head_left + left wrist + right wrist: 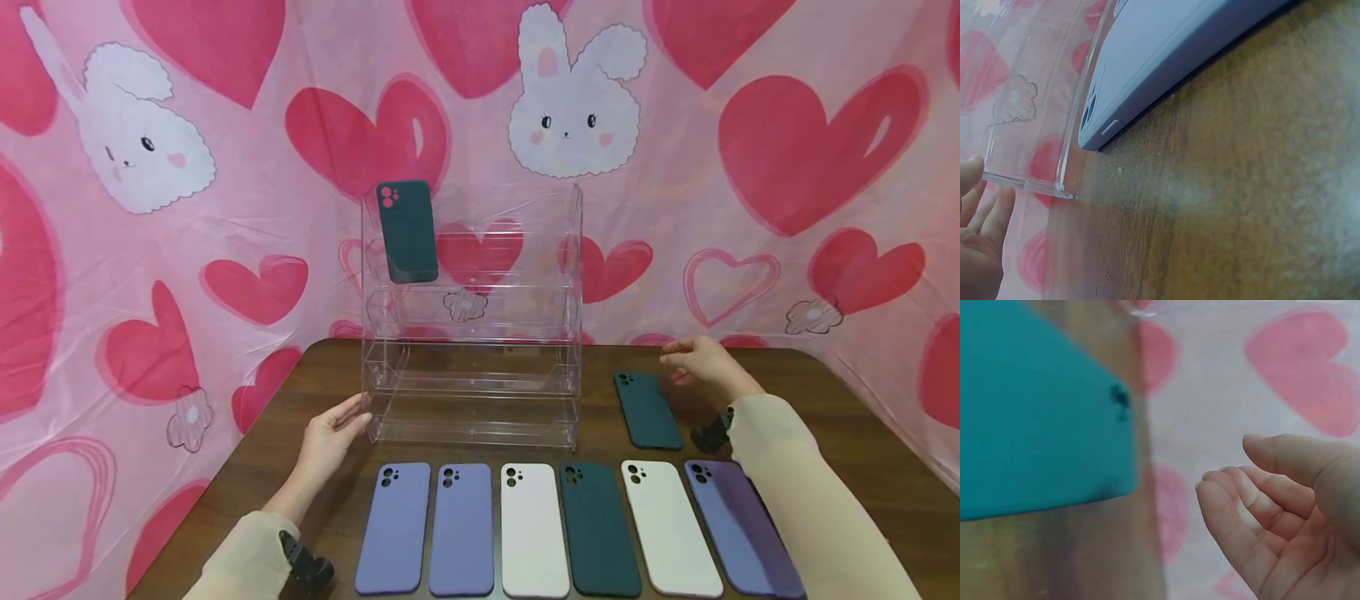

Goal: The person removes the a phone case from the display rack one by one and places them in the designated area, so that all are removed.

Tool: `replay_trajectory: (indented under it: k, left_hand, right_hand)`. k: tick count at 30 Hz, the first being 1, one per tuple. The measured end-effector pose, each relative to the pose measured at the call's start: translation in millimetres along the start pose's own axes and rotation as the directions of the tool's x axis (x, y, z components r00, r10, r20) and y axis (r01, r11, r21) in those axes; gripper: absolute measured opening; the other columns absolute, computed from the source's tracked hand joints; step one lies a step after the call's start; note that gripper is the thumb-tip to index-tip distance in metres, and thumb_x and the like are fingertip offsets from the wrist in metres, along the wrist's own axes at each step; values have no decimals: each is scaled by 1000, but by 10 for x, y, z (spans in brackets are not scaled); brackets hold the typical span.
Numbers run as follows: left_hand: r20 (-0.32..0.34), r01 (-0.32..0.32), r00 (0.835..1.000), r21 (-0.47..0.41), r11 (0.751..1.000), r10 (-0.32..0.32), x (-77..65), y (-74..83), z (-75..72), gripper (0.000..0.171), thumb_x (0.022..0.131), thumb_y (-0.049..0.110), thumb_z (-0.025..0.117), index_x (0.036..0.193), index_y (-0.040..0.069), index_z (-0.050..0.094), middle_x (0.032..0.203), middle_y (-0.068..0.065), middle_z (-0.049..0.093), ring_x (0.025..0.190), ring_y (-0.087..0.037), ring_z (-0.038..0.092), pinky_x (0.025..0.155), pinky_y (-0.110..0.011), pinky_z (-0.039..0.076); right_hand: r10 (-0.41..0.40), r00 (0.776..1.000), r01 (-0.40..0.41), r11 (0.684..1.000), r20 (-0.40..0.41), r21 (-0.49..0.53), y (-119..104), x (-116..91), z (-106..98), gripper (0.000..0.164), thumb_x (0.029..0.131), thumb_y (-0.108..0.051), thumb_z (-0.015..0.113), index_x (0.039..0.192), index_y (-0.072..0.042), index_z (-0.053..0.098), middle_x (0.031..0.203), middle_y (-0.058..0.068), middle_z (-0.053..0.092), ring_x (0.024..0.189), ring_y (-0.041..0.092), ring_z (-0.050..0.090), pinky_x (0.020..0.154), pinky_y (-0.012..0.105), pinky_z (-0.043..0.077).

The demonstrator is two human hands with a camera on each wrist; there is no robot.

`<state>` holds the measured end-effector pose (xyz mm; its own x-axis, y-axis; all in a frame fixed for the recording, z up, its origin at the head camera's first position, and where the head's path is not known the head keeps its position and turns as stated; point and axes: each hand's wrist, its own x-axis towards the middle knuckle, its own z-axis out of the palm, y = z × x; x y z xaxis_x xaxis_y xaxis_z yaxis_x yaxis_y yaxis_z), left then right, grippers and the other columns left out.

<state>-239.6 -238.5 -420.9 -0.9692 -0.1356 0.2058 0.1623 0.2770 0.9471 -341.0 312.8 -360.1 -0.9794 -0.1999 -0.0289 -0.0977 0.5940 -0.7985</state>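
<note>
My left hand [330, 437] touches the lower left side of a clear tiered display rack [472, 433], its fingers fairly straight. In the left wrist view its fingertips meet the rack's clear edge [1029, 185]. Over the far right of the table, my right hand [703, 364] holds nothing, its fingers loosely bent. Just left of it, a dark green phone case [648, 411] lies on the table, appearing teal in the right wrist view. Another dark green phone case [408, 233] stands upright at the left of the rack's upper tier.
Along the front lies a row of phone cases: a purple case [393, 529], a second purple case [461, 531], a white case [534, 531], a dark green case [600, 531], another white case [671, 531] and a purple case [738, 525] partly under the right sleeve. A heart-patterned cloth [465, 150] hangs behind.
</note>
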Motion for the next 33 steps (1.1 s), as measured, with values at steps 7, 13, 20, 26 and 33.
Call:
replay_trajectory:
  k: [7, 13, 20, 26, 33]
  left_hand:
    - [1, 7, 1000, 3, 1000, -7, -10, 14, -1, 43, 88, 3, 61, 127, -7, 50, 125, -19, 52, 112, -28, 52, 79, -22, 50]
    - [-1, -2, 1000, -8, 1000, 2, -16, 11, -2, 43, 87, 3, 62, 127, -7, 50, 125, -19, 52, 111, -28, 52, 78, -22, 51]
    - [-1, -1, 1000, -12, 1000, 1, -16, 16, 3, 43, 87, 3, 61, 127, -7, 50, 125, -20, 51, 111, -28, 52, 78, -22, 51]
    - [3, 0, 1000, -19, 1000, 0, -13, 21, 1, 42, 88, 3, 61, 127, -7, 49, 126, -20, 51, 112, -29, 51, 79, -22, 50]
    - [4, 7, 1000, -17, 1000, -7, -5, 1, 0, 43, 88, 3, 61, 128, -6, 49, 126, -19, 51, 111, -29, 52, 79, -21, 51]
  right_hand:
    - [-64, 997, 65, 998, -52, 16, -333, -38, -144, 48, 94, -14, 55, 124, 19, 40, 105, 29, 58, 69, 20, 64, 68, 40, 55]
    - [-134, 986, 135, 991, -103, -2, -640, -74, -233, 45, 93, -14, 56, 124, 16, 43, 96, 22, 59, 68, 15, 62, 67, 36, 56]
    - [-195, 968, 189, 981, -155, -52, -1009, -81, -333, 50, 92, -23, 57, 127, 10, 44, 94, 18, 60, 68, 10, 62, 65, 31, 56]
    - [-247, 949, 234, 968, -198, -85, -1344, -91, -345, 50, 91, -27, 59, 128, 5, 46, 97, 19, 59, 68, 10, 63, 65, 31, 56]
    - [-274, 942, 257, 961, -196, -105, -1621, -36, -281, 52, 89, -31, 60, 128, 1, 48, 99, 19, 56, 71, 16, 63, 64, 27, 55]
